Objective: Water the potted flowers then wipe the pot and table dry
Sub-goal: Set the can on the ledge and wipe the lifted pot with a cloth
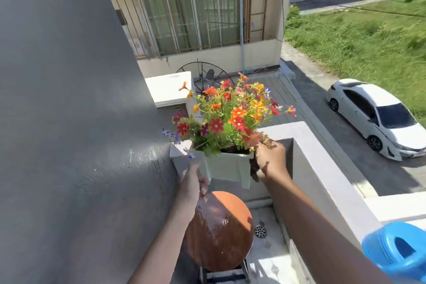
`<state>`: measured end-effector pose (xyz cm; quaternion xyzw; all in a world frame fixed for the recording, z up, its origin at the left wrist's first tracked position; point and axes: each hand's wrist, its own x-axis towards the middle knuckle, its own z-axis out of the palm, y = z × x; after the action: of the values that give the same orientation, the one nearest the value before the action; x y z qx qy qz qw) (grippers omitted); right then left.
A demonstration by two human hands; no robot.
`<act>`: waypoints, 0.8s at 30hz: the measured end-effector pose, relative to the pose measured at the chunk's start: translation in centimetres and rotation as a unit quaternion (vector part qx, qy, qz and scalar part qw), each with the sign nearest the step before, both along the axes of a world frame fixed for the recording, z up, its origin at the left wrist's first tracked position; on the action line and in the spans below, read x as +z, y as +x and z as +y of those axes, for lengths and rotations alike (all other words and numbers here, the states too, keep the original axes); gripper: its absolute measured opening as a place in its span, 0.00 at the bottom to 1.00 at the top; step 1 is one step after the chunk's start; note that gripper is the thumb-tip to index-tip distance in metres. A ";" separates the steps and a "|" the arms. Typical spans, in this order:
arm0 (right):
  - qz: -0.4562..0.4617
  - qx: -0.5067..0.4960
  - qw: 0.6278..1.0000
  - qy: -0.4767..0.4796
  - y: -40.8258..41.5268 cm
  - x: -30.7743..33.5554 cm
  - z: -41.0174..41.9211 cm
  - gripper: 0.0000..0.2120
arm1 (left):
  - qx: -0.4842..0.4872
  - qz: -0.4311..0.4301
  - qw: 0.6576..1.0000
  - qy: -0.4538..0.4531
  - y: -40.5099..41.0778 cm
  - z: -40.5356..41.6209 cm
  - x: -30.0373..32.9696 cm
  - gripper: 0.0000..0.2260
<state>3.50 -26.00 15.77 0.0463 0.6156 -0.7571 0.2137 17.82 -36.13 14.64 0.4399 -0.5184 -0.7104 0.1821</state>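
A white square pot [227, 166] full of red, orange and yellow flowers [232, 115] is held in the air above a small round brown table [221, 233]. My left hand [192, 182] grips the pot's left side. On the right side, my right hand [270, 160] holds the rim, with a dark cloth [254, 168] pressed between palm and pot. The tabletop glistens with water. A blue watering can [396, 251] stands on the white ledge at the lower right.
A grey wall [69, 122] rises on the left. A white balcony parapet [322, 157] runs behind and to the right. A floor drain [260, 231] lies by the table. Below are a street, a white car [378, 117] and grass.
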 end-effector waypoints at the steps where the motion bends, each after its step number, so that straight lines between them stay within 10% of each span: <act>1: 0.005 -0.015 1.000 0.019 0.2 -0.3 -0.6 0.12 | -0.028 -0.017 0.999 0.005 -0.1 0.9 -0.2 0.15; 14: 0.030 0.157 0.986 0.048 5.1 -1.5 -0.7 0.02 | -0.067 -0.053 0.996 0.018 -1.0 1.8 0.1 0.15; 17: 0.097 0.223 0.968 -0.068 5.1 -1.6 0.2 0.15 | -0.064 -0.010 0.995 0.075 -0.2 0.6 0.0 0.14; 24: 0.245 0.223 0.943 0.040 1.4 -1.5 0.6 0.26 | -0.106 0.042 0.988 0.103 1.6 1.2 0.4 0.15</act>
<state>4.94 -25.38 14.23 -0.2702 0.6734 -0.6528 0.2177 19.41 -34.98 15.02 0.3685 -0.4777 -0.7933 0.0816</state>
